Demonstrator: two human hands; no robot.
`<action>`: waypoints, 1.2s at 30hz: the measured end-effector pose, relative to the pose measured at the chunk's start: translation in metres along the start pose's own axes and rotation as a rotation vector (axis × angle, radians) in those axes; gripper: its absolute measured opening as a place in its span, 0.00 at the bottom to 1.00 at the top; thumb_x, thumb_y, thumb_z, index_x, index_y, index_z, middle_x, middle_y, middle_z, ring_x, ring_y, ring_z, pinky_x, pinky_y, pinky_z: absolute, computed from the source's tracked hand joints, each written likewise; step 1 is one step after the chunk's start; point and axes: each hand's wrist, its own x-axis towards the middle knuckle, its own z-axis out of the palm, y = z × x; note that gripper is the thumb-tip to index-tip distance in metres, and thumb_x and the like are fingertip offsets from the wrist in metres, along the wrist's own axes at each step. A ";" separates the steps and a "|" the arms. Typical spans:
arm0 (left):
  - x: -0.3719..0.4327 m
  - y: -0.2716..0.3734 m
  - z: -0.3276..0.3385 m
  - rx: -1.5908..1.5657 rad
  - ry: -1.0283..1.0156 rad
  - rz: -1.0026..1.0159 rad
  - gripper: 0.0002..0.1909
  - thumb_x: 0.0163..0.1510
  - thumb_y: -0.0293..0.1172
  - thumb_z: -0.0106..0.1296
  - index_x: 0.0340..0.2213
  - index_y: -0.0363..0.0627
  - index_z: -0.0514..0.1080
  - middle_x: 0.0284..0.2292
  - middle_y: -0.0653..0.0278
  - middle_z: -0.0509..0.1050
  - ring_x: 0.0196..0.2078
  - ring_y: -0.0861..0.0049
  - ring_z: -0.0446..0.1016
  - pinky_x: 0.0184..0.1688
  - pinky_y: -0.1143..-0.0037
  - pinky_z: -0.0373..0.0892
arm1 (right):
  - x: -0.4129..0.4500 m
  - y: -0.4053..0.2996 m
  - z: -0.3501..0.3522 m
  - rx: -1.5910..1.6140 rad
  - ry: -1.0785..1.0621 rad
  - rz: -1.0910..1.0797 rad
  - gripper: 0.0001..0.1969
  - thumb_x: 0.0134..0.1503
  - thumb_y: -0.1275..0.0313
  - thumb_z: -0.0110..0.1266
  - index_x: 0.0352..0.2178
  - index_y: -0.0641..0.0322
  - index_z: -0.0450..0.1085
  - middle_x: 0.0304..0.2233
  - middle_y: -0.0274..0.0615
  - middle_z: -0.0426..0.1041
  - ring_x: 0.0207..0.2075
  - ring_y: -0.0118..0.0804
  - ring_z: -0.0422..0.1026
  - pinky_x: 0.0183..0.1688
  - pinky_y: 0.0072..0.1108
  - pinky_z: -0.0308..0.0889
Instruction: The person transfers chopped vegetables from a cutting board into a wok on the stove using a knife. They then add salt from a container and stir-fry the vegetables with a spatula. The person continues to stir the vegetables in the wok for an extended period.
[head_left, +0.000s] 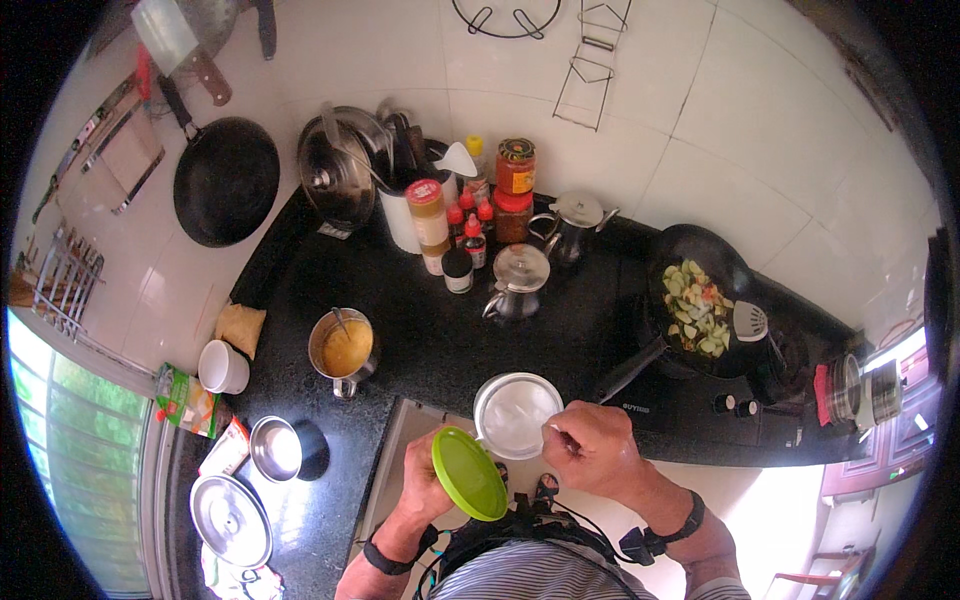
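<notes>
My left hand (426, 474) holds a bright green round plastic lid (470, 474) by its edge, tilted, at the front of the counter. Just above it, a round tub (517, 416) with a pale rim shows whitish contents. Curled into a fist, my right hand (592, 448) is at the tub's right rim; a small white bit shows at its fingers, and whether it grips something cannot be told. To the right, a black wok (694, 244) on the hob holds sliced green vegetables (697, 307) with reddish bits, and a slotted turner (750, 322) rests inside.
A steel mug (319, 341) holds yellow liquid and a spoon. Steel pots (521, 270), sauce bottles (474, 244) and jars (516, 169) line the back. Along the left are a white cup (223, 367), a steel bowl (276, 448) and a steel lid (231, 520). The wok handle (630, 369) points towards my right hand.
</notes>
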 end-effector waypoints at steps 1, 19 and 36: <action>0.001 0.000 -0.002 0.002 -0.008 0.009 0.17 0.35 0.31 0.72 0.23 0.39 0.73 0.23 0.64 0.74 0.24 0.76 0.73 0.27 0.77 0.68 | 0.000 0.000 -0.001 0.004 0.015 0.015 0.06 0.42 0.82 0.59 0.22 0.64 0.69 0.17 0.42 0.68 0.16 0.37 0.69 0.18 0.24 0.64; 0.014 -0.045 0.015 0.087 0.220 -0.092 0.16 0.44 0.25 0.63 0.37 0.39 0.72 0.31 0.64 0.76 0.33 0.80 0.74 0.35 0.76 0.72 | 0.013 0.064 -0.158 0.549 0.710 0.706 0.09 0.54 0.76 0.50 0.20 0.67 0.69 0.14 0.32 0.65 0.12 0.18 0.56 0.13 0.12 0.47; 0.038 -0.047 -0.004 -0.265 0.282 -0.334 0.18 0.60 0.30 0.47 0.50 0.38 0.62 0.39 0.49 0.73 0.31 0.62 0.77 0.24 0.66 0.76 | 0.028 0.030 -0.065 0.019 0.086 0.235 0.03 0.50 0.78 0.53 0.23 0.66 0.71 0.17 0.42 0.69 0.18 0.31 0.70 0.21 0.22 0.64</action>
